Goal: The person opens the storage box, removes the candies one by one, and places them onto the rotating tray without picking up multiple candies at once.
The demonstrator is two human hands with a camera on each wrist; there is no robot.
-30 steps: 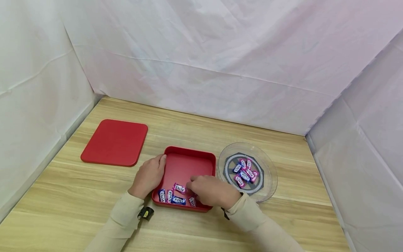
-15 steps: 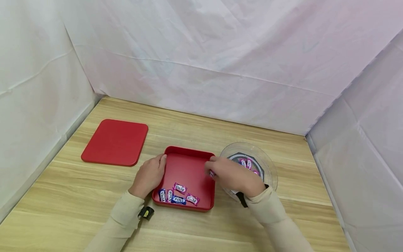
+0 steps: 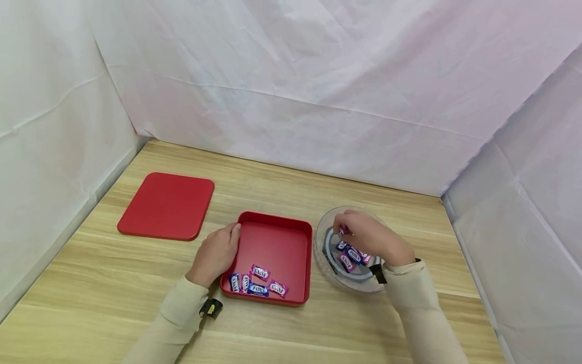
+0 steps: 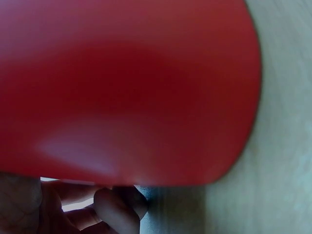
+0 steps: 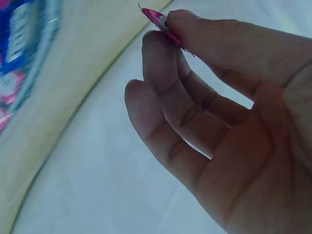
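Note:
My left hand (image 3: 215,254) holds the left wall of a square red box (image 3: 273,237); in the left wrist view the box's red outer wall (image 4: 146,97) fills most of the picture, with curled fingers (image 4: 114,209) below it. Pink and blue wrapped candies (image 3: 259,289) lie along the box's near side. Over a round clear bowl (image 3: 325,263), my right hand (image 3: 370,235) pinches a pink wrapped candy (image 5: 163,24) between thumb and fingertip. Several more candies (image 3: 353,255) lie in the bowl, some hidden under the hand.
A flat red square lid (image 3: 165,206) lies on the wooden table (image 3: 254,333), left of and behind the box. White cloth walls (image 3: 291,101) enclose the back and both sides. Black bands circle both wrists.
My right hand has moved right, from inside the red box to over the clear bowl, carrying a pink candy. The left hand has stayed on the box.

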